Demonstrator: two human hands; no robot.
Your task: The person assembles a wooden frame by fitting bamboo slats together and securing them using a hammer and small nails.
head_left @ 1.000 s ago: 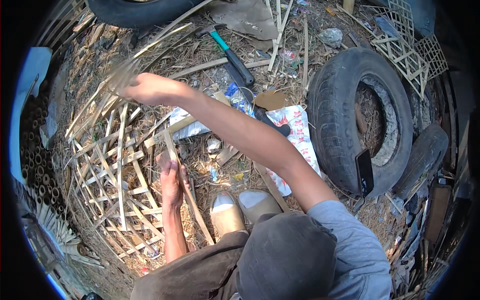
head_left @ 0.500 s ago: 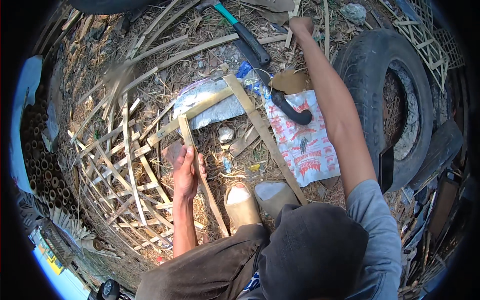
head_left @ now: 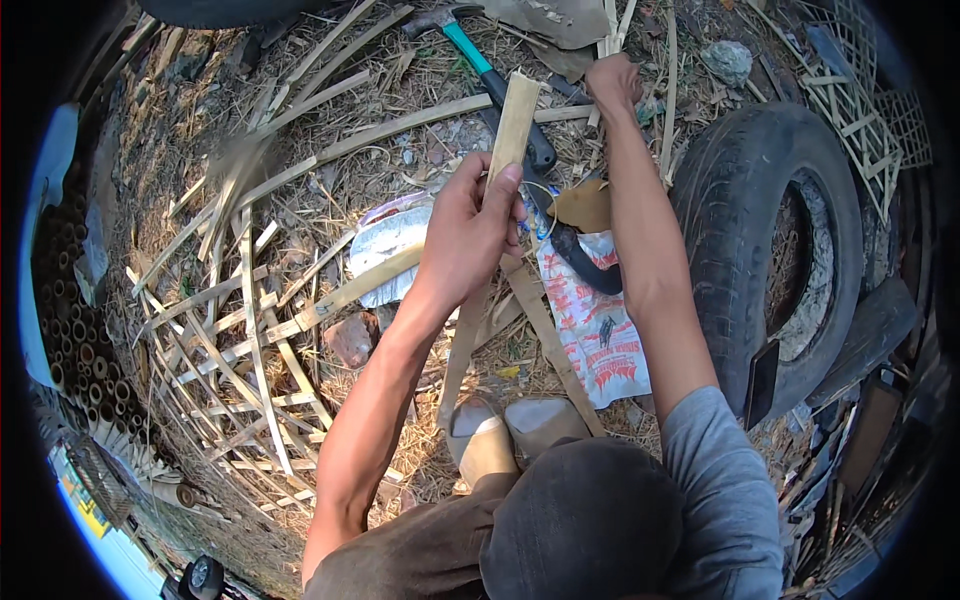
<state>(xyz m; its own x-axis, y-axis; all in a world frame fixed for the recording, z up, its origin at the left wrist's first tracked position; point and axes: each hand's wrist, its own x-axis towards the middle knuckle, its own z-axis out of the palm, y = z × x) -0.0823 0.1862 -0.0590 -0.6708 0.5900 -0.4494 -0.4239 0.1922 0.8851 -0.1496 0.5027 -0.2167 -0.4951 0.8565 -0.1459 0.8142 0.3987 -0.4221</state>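
My left hand (head_left: 468,228) is closed around a flat bamboo slat (head_left: 515,118), thumb on its face. The slat stands tilted, its cut end pointing away from me and its lower part running down toward my shoes. Farther off to the right, my right hand (head_left: 613,84) makes a fist over thin bamboo strips (head_left: 611,32) and seems to grip them; the fingers' inner side is hidden. A hammer (head_left: 466,46) with a teal and black handle lies between the hands, on the far side. Nearer is a black hooked handle (head_left: 588,268), partly behind my right forearm.
A woven bamboo lattice (head_left: 247,345) spreads on the left. Another slat (head_left: 550,335) lies near my shoes, beside a red-and-white printed sack (head_left: 598,345). A large tire (head_left: 725,215) stands at right. A reddish stone (head_left: 351,340) and a grey rock (head_left: 727,62) sit on straw-littered ground.
My left hand has moved up and to the right, carrying the slat away from the lattice's edge. The right hand has shifted slightly nearer and stays closed at the strips.
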